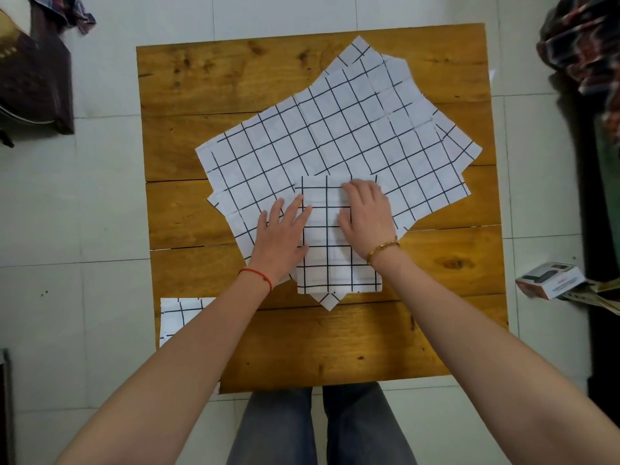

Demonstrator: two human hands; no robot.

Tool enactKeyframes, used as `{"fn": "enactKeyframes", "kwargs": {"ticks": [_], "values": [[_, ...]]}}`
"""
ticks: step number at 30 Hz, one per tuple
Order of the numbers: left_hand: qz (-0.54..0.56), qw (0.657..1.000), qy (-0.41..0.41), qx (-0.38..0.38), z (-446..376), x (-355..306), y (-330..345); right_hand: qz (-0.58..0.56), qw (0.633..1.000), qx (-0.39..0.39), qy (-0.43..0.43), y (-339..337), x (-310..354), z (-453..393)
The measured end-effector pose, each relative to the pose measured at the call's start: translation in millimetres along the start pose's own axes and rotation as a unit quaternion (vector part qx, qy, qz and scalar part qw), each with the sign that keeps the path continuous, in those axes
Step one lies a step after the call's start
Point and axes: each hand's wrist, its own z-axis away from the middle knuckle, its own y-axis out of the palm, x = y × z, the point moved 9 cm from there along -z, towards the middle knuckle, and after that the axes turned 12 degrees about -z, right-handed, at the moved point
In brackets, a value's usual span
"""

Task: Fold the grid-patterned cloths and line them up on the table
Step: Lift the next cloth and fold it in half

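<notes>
A folded white cloth with a black grid [335, 263] lies as a narrow upright rectangle near the table's middle, on top of a spread stack of unfolded grid cloths [335, 129]. My left hand [280, 234] lies flat with fingers apart on the folded cloth's left edge. My right hand [365, 213] presses palm down on its upper right part, fingers slightly curled. Another folded grid cloth [181, 317] rests at the table's near left corner, partly hidden by my left forearm.
The wooden table [453, 263] stands on a white tiled floor. A small box [550, 280] lies on the floor to the right. Dark patterned fabric [583, 45] sits at the far right, and a dark object [33, 72] at the far left.
</notes>
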Motion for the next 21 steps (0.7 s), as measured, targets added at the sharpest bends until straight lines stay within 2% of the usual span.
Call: {"fn": "enactKeyframes", "kwargs": {"ticks": [5,10,16,21], "values": [[0.015,0.997,-0.043,-0.065,-12,12,-20,0.054,0.987,0.143,-0.040,35,25,-20],[-0.005,0.999,-0.039,-0.027,-28,17,-15,0.118,0.970,0.205,-0.047,57,30,-25],[-0.025,0.999,-0.032,-0.001,-31,18,-9,0.146,0.969,0.197,-0.035,54,7,-15],[-0.038,0.999,-0.023,-0.002,-31,19,-7,0.136,0.978,0.147,0.054,24,-47,4]]}}
